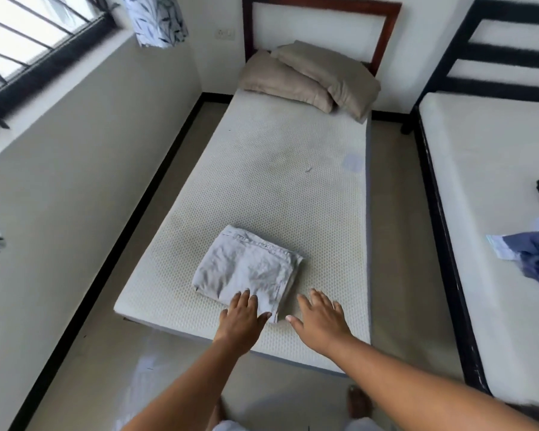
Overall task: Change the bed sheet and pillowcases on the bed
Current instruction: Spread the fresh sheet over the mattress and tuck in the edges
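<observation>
A folded light grey sheet [246,265] lies near the foot of the bare white mattress [277,181]. My left hand [241,318] reaches flat over the sheet's near corner, fingers straight and touching it. My right hand [319,318] hovers open over the mattress just right of the sheet, holding nothing. Two beige pillows [305,79] are stacked at the head of the bed, against the wooden headboard [386,32].
A second bed [495,166] with a black frame stands to the right, with blue and black clothes [532,253] on it. A narrow strip of floor separates the beds. A wall with a barred window [28,42] runs along the left.
</observation>
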A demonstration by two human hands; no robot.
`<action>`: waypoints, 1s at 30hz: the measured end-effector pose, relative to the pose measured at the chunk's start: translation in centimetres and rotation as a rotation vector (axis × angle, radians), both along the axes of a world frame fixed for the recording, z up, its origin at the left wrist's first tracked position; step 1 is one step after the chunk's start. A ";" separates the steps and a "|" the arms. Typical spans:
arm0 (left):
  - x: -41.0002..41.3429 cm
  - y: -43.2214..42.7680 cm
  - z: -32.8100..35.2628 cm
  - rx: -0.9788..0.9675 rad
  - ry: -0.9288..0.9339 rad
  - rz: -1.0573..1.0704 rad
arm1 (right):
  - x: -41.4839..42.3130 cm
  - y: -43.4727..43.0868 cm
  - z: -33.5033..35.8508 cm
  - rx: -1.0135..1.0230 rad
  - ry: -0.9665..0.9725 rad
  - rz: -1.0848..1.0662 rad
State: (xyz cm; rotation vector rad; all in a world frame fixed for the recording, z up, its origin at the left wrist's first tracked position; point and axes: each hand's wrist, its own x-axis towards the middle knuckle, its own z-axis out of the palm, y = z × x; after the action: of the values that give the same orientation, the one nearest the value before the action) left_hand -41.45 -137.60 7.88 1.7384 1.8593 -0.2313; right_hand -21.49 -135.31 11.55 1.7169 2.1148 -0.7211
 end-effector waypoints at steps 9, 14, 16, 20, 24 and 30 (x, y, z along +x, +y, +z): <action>17.5 0.0 2.1 -0.012 0.003 0.177 | 17.6 2.9 0.2 -0.031 0.056 0.085; 20.9 0.0 3.8 -0.010 0.007 0.223 | 19.9 3.9 -0.2 -0.060 0.069 0.091; 21.2 -0.4 3.7 -0.020 0.013 0.234 | 19.6 4.2 -0.2 -0.063 0.082 0.100; 20.7 -0.9 2.4 -0.041 -0.007 0.311 | 19.3 4.6 0.3 -0.087 0.084 0.162; 20.3 -0.8 1.1 -0.062 -0.043 0.404 | 19.8 6.2 0.6 -0.105 0.040 0.254; 18.5 1.0 0.5 -0.049 -0.136 0.572 | 16.9 9.9 0.1 -0.108 0.014 0.305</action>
State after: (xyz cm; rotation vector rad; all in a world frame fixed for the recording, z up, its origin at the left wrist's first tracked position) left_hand -22.96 -136.64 8.37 1.0954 2.1330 0.0651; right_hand -4.58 -125.45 11.69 1.2980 2.2347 -0.7422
